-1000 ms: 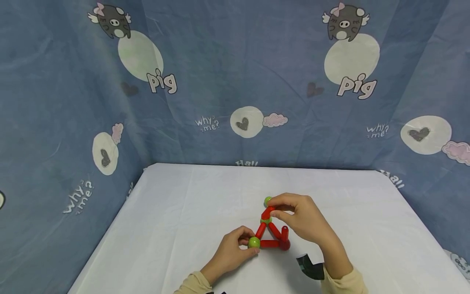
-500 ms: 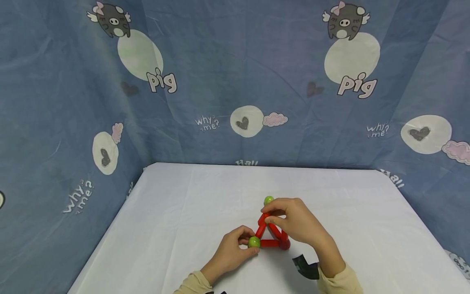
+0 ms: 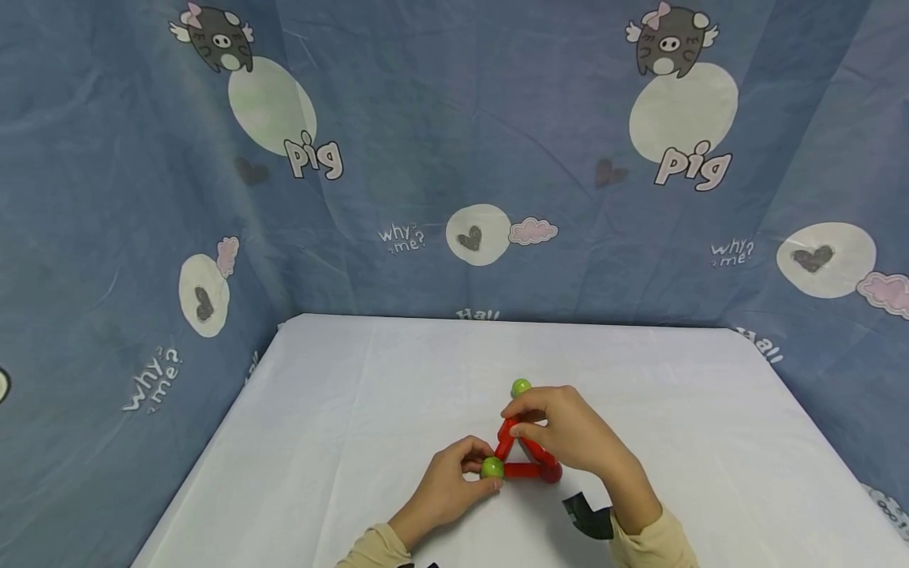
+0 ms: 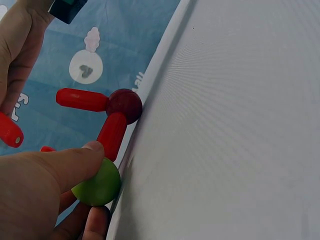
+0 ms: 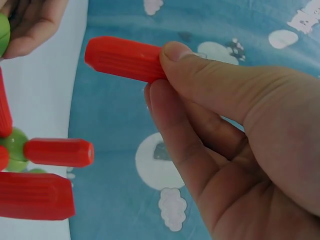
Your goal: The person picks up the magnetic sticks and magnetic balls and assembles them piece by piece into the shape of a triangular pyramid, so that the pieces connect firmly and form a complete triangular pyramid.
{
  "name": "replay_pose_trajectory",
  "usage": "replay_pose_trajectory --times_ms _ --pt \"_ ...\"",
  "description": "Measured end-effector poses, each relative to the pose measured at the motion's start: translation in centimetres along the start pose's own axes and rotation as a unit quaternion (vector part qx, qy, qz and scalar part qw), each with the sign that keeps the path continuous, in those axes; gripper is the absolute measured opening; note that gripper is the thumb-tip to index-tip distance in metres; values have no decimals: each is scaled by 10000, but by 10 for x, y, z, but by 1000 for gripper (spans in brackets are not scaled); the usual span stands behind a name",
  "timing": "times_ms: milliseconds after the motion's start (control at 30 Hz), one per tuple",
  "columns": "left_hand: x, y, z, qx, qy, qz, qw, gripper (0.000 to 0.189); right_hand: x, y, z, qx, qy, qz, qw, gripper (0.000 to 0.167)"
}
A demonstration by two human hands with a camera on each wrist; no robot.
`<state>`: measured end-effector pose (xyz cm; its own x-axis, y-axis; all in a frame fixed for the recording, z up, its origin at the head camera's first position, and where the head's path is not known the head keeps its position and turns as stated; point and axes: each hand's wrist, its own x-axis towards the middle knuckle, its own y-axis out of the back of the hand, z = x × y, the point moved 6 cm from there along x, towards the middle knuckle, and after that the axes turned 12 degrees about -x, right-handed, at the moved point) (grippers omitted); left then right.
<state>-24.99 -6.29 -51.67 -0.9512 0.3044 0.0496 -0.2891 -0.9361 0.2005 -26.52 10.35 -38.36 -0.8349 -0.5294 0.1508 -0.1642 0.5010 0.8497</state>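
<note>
My left hand point(image 3: 452, 480) pinches a green ball point(image 4: 100, 186) at the near left corner of a triangle of red rods and balls on the table. One red rod point(image 3: 522, 470) joins it to a dark red ball point(image 4: 125, 106), from which another red rod point(image 4: 81, 99) sticks up. Above the triangle, my right hand point(image 3: 568, 430) holds a loose red rod point(image 5: 125, 59) between thumb and fingers, its free end touching nothing. The far corner's green ball point(image 5: 16, 147) carries an upright rod point(image 5: 60, 152); in the head view the right hand covers that corner.
Another green ball point(image 3: 521, 387) shows just behind the right hand. All this stands on a white-covered table point(image 3: 369, 410), with a blue printed cloth point(image 3: 398, 142) hanging around its back and sides. A dark strap piece point(image 3: 588, 517) juts from the right wrist.
My right hand has moved left and slightly nearer with the rod, now over the triangle's far corner. The left hand and the green ball in it have stayed put.
</note>
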Motion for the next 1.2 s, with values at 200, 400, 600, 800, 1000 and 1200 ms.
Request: replay_pose_trajectory --times_ms 200,400,600,800,1000,1200 --pt "-1 0 1 -67 -18 -26 10000 35 1 -5 -2 -91 187 -146 9997 18" --pt "-1 0 1 -62 -2 -21 10000 36 2 -10 -3 -90 231 -240 9994 18" --pt "-2 0 2 -79 34 -53 9999 35 5 -15 -4 -194 273 -309 9990 18" --pt "-1 0 2 -54 111 -82 9999 35 7 -20 -3 -310 195 -422 9984 19" --pt "-1 0 0 -31 95 -103 9999 35 8 -22 -4 -377 332 -440 9978 17" --pt "0 0 -1 -60 89 -99 9999 35 8 -24 -4 -383 379 -493 9973 16"
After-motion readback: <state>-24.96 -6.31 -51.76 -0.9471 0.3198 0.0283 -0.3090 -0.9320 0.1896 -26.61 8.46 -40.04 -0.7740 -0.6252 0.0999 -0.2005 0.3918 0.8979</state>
